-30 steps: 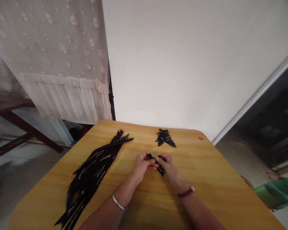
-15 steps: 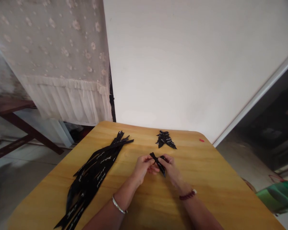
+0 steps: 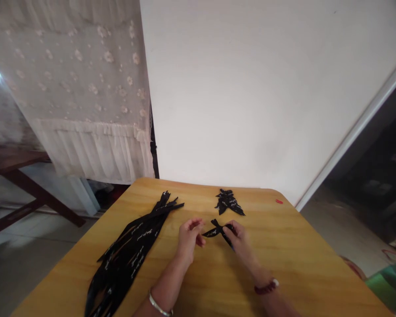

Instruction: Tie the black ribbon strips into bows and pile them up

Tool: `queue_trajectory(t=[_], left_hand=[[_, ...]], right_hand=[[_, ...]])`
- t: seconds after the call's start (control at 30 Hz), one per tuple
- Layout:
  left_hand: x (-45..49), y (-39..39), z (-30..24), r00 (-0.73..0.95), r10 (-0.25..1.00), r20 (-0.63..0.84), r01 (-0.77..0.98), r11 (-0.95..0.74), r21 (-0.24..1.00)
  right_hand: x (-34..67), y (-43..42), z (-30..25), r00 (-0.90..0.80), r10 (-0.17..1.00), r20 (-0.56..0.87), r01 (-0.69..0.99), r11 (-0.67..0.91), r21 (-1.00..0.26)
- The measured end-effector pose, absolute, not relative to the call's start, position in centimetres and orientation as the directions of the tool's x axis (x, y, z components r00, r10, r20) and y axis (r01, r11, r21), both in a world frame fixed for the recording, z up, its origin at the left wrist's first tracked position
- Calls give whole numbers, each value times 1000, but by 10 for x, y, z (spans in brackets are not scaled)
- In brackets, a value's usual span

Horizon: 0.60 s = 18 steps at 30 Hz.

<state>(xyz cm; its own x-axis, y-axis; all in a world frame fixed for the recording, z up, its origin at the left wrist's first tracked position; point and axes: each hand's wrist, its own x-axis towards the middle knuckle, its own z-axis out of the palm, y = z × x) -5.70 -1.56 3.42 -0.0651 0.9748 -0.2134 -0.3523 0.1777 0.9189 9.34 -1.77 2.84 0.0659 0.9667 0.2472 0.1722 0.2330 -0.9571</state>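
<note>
Low in the middle of the frame, the right hand (image 3: 240, 241) pinched a black ribbon (image 3: 219, 229), maybe so its crossed parts stayed together. The left hand (image 3: 188, 240), fingers apart, was beside one tip.

We note bare forearms (image 3: 175, 275): silver bangle (image 3: 157, 305) on the left, dark red beaded bracelet (image 3: 265, 288) with whitish bead (image 3: 276, 282) on the right.

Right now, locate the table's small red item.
In the head view, the red item lies on the table, far right corner, right of the smaller ribbon pile.
</note>
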Motion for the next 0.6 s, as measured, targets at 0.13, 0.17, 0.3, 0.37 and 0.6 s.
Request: queue_trajectory(t=[0.13,0.17,0.3,0.37,0.6], left_hand=[[-50,-20,35,97,967,-237,-397,255,881],[-48,-22,34,153,957,-246,-394,287,873],[-41,-26,30,235,936,-263,-373,337,865],[-41,-25,28,206,943,-260,-383,322,865],[-45,-19,26,58,961,-270,-436,268,859]], right_hand=[[87,-21,30,24,968,251,191,242,-951],[85,-23,30,10,970,244,188,238,-953],[81,-25,32,-32,973,228,187,230,-955],[80,-25,32,-39,976,215,172,218,-961],[85,-23,30,-150,986,72,59,81,-995]])
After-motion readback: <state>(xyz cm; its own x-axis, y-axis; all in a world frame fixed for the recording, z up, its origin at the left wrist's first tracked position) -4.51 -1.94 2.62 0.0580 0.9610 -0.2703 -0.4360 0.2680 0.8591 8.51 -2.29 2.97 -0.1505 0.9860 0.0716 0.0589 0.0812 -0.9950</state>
